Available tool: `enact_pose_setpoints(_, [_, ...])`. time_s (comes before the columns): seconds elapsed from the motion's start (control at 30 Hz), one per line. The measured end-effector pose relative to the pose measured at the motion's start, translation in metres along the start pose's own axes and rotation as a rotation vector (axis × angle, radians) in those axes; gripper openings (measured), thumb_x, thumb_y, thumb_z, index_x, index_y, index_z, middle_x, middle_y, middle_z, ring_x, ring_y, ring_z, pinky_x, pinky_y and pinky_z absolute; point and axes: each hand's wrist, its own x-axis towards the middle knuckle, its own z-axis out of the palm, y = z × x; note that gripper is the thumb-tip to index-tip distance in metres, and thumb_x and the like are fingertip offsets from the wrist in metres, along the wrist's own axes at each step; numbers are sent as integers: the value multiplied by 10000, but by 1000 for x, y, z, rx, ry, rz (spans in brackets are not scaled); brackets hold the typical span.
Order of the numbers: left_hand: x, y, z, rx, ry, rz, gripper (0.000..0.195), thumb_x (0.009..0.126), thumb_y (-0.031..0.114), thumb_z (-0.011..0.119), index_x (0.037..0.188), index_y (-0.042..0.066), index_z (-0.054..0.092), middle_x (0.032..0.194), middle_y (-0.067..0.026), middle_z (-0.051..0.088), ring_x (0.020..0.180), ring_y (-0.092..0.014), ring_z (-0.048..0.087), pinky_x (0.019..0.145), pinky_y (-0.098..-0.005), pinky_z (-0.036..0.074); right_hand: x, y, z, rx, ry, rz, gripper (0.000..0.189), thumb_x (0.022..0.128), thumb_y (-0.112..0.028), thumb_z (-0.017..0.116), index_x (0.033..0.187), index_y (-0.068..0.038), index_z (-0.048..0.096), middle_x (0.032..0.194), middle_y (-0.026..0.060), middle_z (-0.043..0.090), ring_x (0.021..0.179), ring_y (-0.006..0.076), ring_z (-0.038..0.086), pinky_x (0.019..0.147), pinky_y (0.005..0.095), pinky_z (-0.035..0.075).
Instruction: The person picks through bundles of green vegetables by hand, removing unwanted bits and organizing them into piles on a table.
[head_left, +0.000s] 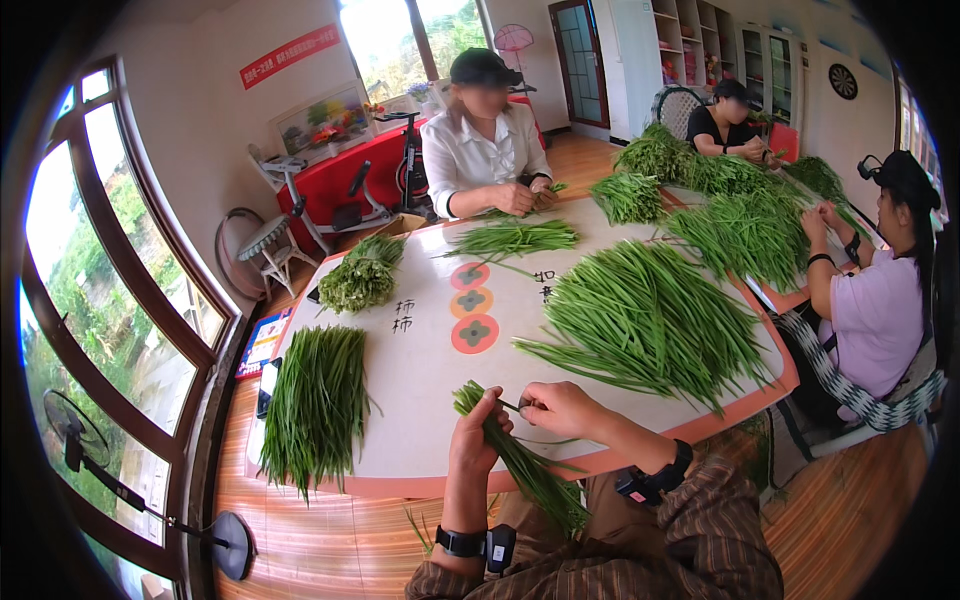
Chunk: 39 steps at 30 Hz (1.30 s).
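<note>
My left hand (480, 431) grips a bundle of garlic chives (525, 469) near its cut ends, over the table's front edge. The leaves trail down to the right, above my lap. Close beside it, my right hand (566, 409) pinches a thin dark strand (510, 406) that reaches to the bundle; whether it is a tie or a leaf I cannot tell. A large loose heap of chives (652, 322) lies right of centre on the white table (420, 397). To the left rests a thick pile of chives (315, 405), its leaf tips hanging over the edge.
Farther back lie budded green bunches (364, 274), loose chives (517, 238) and more heaps (742, 232). A phone (268, 386) lies at the left edge. Three people sit around: one opposite (487, 150), one far right (724, 124), one at right (874, 300). A fan (232, 544) stands left.
</note>
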Motion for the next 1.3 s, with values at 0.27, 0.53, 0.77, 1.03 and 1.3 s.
enact_pose_setpoints(0.27, [-10, -2, 17, -81, -82, -65, 193, 887, 175, 481, 978, 6, 499, 782, -71, 536, 739, -189, 533, 751, -359, 449, 14, -15, -26, 11, 47, -84, 290, 828, -306, 547, 901, -27, 576, 744, 127, 616, 682, 249, 605, 636, 333, 464])
enact_pose_setpoints(0.53, [-18, -21, 31, 34, -309, -261, 176, 876, 210, 487, 901, 40, 522, 709, -44, 512, 633, -173, 497, 672, -349, 434, 35, -49, -24, 124, -326, 50, 401, 909, -373, 422, 1137, -59, 524, 925, 109, 602, 807, 164, 568, 706, 276, 462])
enact_pose_setpoints(0.77, [-23, -4, 28, 32, -216, -186, 145, 882, 181, 480, 960, 61, 499, 670, 1, 463, 542, -93, 396, 516, -248, 332, 46, -1, -21, 306, -40, -127, 422, 875, -399, 477, 864, 12, 575, 707, 101, 589, 659, 138, 542, 614, 315, 446])
enact_pose_setpoints(1.03, [-19, 9, 11, -133, -78, -144, 144, 882, 168, 488, 979, 63, 477, 609, 12, 413, 527, -88, 381, 497, -230, 331, 53, 84, -21, -606, 94, 207, 172, 703, -194, 571, 785, -58, 637, 780, 158, 612, 776, 310, 580, 735, 398, 464])
enact_pose_setpoints(1.3, [-16, 5, 12, -118, -90, -170, 135, 877, 165, 494, 969, 66, 482, 597, 22, 403, 511, -82, 371, 485, -228, 325, 61, 84, -13, -769, 81, 321, 171, 757, -182, 546, 811, -35, 615, 833, 164, 615, 836, 319, 570, 816, 412, 441])
